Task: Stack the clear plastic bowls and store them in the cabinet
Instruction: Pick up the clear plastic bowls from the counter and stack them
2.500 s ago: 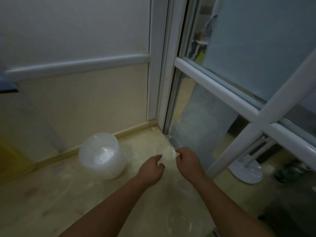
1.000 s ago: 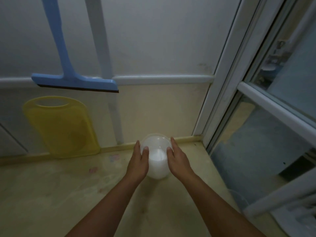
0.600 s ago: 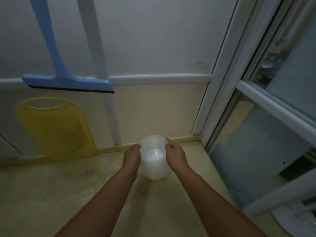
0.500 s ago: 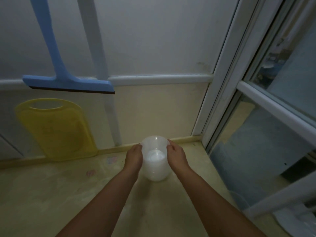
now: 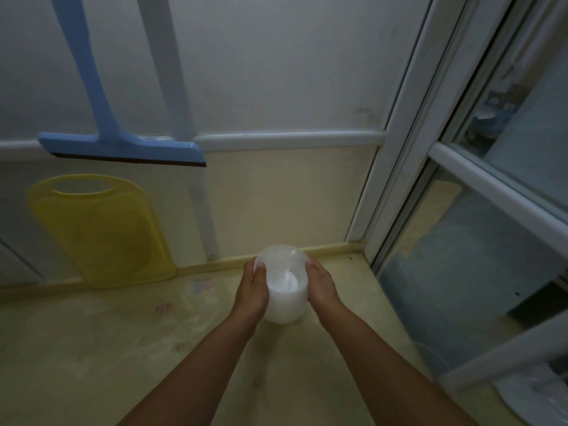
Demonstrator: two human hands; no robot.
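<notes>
Two hands gripping bowls (image 5: 284, 284), squeegee (image 5: 123, 147) nearby

Both hands, left (image 5: 252, 292) and right (image 5: 322, 287), wrap a stack of clear plastic bowls (image 5: 284, 284) on a pale yellow counter (image 5: 92, 348). Open counter lies to the left and toward the viewer. Close behind runs the wall; a white window frame (image 5: 399, 149) blocks the right. Farther left, a yellow plastic cutting board (image 5: 101, 232) leans on the wall beneath a hanging blue squeegee (image 5: 123, 149).
</notes>
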